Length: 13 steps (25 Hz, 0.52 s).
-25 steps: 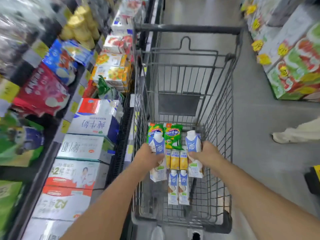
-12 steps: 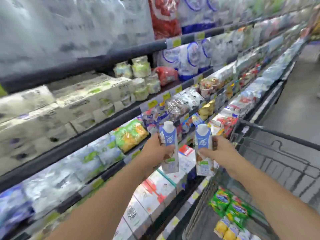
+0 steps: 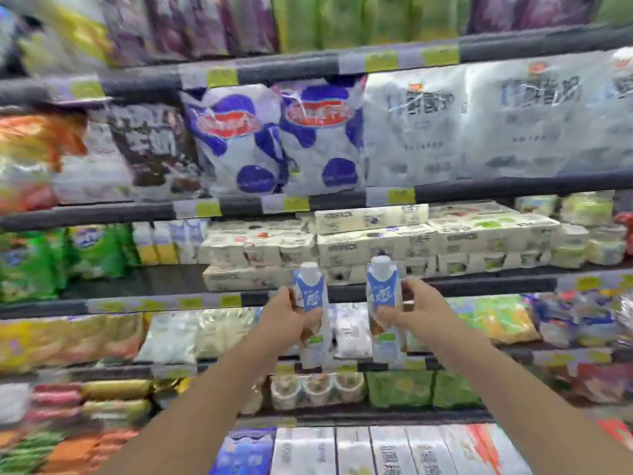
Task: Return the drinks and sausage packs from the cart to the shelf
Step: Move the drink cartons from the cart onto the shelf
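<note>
I hold two upright blue-and-white drink cartons with white caps in front of the shelf. My left hand (image 3: pixel 286 320) is shut on the left drink carton (image 3: pixel 312 310). My right hand (image 3: pixel 409 311) is shut on the right drink carton (image 3: pixel 385 306). Both cartons are raised level with the dark edge of the middle shelf (image 3: pixel 479 284). That shelf has a bare dark patch (image 3: pixel 137 281) to the left of my hands. The cart and the sausage packs are out of view.
White multipack boxes (image 3: pixel 376 245) are stacked on the middle shelf behind the cartons. Green bags (image 3: pixel 34 262) sit at its left end. Large blue-spotted white bags (image 3: pixel 281 138) fill the shelf above. Packets and cups crowd the lower shelves.
I have lifted both cartons out of the cart and turned left to face the shelf squarely. The cart has left the view. The cartons are now held higher, at shelf level.
</note>
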Motion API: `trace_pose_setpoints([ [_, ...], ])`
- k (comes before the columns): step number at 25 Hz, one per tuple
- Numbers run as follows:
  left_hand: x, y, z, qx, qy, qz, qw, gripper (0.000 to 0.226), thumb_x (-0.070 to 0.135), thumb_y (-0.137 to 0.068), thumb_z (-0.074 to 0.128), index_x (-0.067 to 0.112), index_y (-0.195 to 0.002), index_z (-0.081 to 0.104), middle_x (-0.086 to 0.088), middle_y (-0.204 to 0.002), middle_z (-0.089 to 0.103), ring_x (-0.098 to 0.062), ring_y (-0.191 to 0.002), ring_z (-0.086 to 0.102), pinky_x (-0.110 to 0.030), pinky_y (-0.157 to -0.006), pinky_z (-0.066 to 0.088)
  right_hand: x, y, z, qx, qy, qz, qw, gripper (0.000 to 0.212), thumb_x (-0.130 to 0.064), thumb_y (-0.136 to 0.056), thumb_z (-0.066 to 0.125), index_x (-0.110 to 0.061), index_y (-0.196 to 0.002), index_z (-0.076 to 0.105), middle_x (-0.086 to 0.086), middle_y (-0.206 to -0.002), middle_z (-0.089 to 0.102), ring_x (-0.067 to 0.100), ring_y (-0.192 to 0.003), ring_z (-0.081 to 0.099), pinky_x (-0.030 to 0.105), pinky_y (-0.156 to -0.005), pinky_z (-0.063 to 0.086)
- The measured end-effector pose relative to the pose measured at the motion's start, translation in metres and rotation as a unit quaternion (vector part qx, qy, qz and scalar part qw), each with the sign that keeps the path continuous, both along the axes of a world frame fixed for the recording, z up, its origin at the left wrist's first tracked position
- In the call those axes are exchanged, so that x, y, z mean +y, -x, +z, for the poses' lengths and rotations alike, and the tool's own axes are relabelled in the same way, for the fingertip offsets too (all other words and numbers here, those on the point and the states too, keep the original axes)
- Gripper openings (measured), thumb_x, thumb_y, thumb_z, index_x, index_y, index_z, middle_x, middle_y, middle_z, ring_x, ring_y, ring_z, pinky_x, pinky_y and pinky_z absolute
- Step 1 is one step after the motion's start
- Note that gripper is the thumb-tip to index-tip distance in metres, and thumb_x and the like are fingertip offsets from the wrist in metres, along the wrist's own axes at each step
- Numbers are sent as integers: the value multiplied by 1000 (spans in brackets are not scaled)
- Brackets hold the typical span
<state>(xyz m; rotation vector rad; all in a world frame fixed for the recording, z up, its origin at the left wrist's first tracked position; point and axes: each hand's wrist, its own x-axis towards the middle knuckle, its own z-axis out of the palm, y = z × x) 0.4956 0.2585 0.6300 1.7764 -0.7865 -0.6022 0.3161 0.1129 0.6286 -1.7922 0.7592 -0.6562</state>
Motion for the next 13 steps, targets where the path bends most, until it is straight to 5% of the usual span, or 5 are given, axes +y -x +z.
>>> trace_pose_setpoints([
  [6,167,-145,4,-12,6,137,991,26,15,-88,71,12,-109,56,-6,-100,70,-19,-82,67,-36,-73,55,128,-190,3,6,17,125,992,37,-17,-81,79,-16,-113,60,-1,-105,70,17,-97,67,28,-75,51],
  [13,263,-274,10,-14,22,159,987,20,20,-89,71,20,-103,57,-2,-99,71,-20,-89,69,-40,-77,57,225,-343,12,-3,16,168,986,33,-16,-84,77,-18,-113,59,-4,-104,69,4,-89,64,17,-63,45],
])
